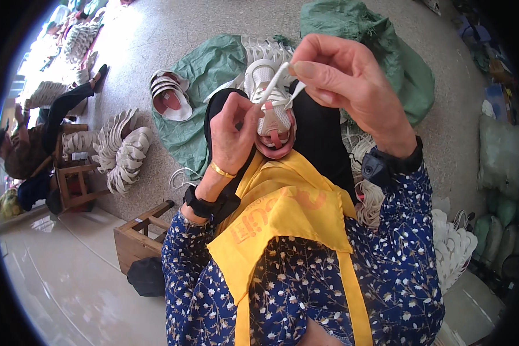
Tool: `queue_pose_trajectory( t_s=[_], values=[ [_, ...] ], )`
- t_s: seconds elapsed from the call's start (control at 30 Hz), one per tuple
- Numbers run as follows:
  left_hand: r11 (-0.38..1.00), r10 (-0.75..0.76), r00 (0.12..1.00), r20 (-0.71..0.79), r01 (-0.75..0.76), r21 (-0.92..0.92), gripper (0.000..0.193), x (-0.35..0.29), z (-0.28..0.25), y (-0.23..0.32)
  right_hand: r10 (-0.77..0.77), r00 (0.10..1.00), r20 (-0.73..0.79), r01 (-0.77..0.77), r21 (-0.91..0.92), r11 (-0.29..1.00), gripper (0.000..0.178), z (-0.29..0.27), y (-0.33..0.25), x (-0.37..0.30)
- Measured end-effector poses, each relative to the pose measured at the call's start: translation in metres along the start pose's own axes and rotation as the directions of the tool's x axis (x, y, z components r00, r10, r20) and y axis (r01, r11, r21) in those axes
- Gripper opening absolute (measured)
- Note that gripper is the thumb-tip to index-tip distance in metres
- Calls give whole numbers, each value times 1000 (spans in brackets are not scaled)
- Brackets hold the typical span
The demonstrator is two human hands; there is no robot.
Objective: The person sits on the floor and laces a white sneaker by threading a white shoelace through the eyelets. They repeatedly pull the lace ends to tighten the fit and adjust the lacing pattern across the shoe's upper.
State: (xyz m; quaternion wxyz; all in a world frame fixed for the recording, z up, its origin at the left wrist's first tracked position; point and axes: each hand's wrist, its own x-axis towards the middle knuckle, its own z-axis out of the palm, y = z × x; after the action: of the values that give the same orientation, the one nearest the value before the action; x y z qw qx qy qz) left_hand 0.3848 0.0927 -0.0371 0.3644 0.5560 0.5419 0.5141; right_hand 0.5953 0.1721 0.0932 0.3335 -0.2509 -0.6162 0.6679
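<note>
A white and beige sneaker with mesh panels and pink trim lies between my knees, its toe pointing away from me. Above it, my right hand pinches a white shoelace between thumb and forefinger. The lace slants down from there to my left hand, whose thumb and forefinger close on it beside the sneaker's tongue. More lace crosses the shoe's eyelets. A yellow apron covers my lap and touches the heel end.
Green sacks lie on the floor ahead, one bearing white-and-pink shoe uppers. Loose laces hang by my right thigh. Stacked white shoe parts, a wooden stool and a seated person are to the left.
</note>
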Motion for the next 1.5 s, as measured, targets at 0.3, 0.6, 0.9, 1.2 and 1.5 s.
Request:
queue_pose_trajectory(
  t_s=[0.3,0.6,0.9,1.2,1.5],
  values=[
    [991,51,989,136,-67,119,18,3,13,25,-24,998,62,17,115,993,13,14,6,4],
    [998,42,975,218,-34,-44,19,1,17,24,-36,992,117,29,67,997,14,8,13,3],
    [981,-121,963,239,152,-118,20,-8,-18,-11,45,988,-148,-30,100,995,22,-46,48,-29],
    [906,-342,939,-22,324,-272,30,-19,-79,-20,407,836,-369,-408,78,910,20,-96,128,-119],
    [887,-420,889,-181,445,125,27,-46,-122,-32,394,833,-388,-383,108,917,15,-92,123,-127]
  ],
)
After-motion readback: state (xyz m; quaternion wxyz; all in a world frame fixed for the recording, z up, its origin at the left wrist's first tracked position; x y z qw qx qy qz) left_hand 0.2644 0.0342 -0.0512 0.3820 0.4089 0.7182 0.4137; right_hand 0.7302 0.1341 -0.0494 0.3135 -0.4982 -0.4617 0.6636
